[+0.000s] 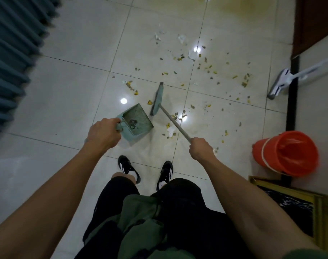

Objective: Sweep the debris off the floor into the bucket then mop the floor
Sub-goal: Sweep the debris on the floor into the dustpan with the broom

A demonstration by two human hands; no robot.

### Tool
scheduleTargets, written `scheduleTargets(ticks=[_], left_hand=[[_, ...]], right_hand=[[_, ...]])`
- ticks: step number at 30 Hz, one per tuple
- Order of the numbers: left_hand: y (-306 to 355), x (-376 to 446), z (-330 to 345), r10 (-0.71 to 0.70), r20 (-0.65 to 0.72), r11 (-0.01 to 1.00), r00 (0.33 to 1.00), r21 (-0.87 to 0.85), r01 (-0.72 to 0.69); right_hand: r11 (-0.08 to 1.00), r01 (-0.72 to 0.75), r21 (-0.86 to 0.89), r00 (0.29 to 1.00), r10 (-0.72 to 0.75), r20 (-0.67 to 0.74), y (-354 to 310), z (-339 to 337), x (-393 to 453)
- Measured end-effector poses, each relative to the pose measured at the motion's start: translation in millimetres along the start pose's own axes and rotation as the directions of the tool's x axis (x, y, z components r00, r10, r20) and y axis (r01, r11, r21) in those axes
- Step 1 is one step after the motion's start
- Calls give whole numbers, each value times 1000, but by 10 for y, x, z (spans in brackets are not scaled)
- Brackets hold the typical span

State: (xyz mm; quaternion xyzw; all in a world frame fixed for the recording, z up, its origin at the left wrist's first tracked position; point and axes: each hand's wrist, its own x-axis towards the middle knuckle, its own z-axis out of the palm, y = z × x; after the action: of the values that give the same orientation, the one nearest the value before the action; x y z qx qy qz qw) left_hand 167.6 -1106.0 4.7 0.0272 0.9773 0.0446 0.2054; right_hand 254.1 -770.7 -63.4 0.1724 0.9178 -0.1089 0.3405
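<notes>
Now left hand [103, 133] grips dustpan [136, 124], right hand [200, 148] grips broom [157, 99] beside it.

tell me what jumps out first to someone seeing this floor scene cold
Yellow and grey debris scraps lie scattered over the glossy white tiled floor ahead of the person. At centre, the left hand grips a pale green plastic dustpan while the right hand holds a grey-handled green broom beside it. A bright orange plastic bucket stands at the right, by the wall.
</notes>
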Motion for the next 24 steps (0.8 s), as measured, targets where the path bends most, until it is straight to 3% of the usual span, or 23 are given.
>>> scheduleTargets(ticks=[7,18,24], left_hand=[[-609,389,-241,-61,-32,998,998,14,61],[-1963,1506,-985,-106,26,994,994,27,105],[-2262,1953,-1224,-79,77,996,994,55,75]], right_hand=[[997,82,-11,997,-82,-6,-745,-202,407],[995,102,4,994,-102,37,-2752,-489,1170],[994,105,38,993,-107,56,-3560,-630,1509]])
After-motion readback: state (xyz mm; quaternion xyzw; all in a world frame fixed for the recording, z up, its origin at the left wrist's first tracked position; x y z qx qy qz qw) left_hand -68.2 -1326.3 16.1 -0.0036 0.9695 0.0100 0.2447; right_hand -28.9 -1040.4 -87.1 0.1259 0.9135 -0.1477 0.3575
